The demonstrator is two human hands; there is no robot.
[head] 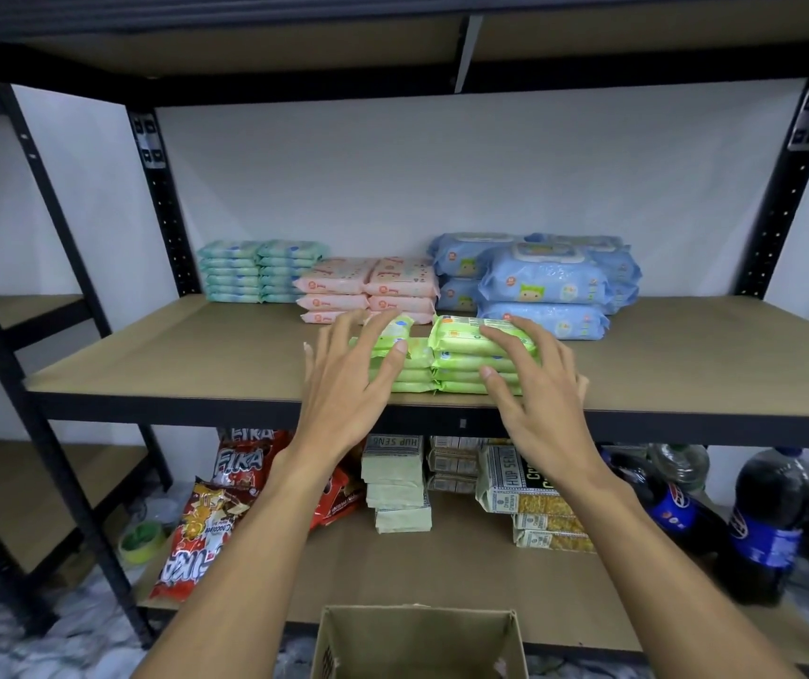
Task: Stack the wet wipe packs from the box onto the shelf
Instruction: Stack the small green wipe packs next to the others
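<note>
Head view: two stacks of flat green wet wipe packs (461, 357) stand side by side, touching, near the front edge of a brown board shelf (148, 350) in a black metal frame. The top pack of the left stack lies tilted.

The left hand (348, 379) is spread wide with straight fingers. Its fingertips rest on the left stack's front and top, and it grips nothing. The right hand (535, 384) is equally flat and spread, with its fingers laid over the front and top of the right stack, pressing rather than grasping.

From the green stacks:
- At 11 o'clock, just behind them, sit stacked pink wipe packs (373, 286).
- At 10 o'clock, further back, are two stacks of pale teal wipe packs (255, 269).
- At 1 o'clock are bulky blue wipe packs (539, 281), piled and close behind the right stack.
- At 6 o'clock, well below, stands an open brown cardboard box (417, 644); its contents cannot be made out.

On the lower shelf are red snack bags (206, 526) at 7 o'clock, pale green cracker packs (397, 487) at 6 and dark cola bottles (765, 521) at 4
</note>
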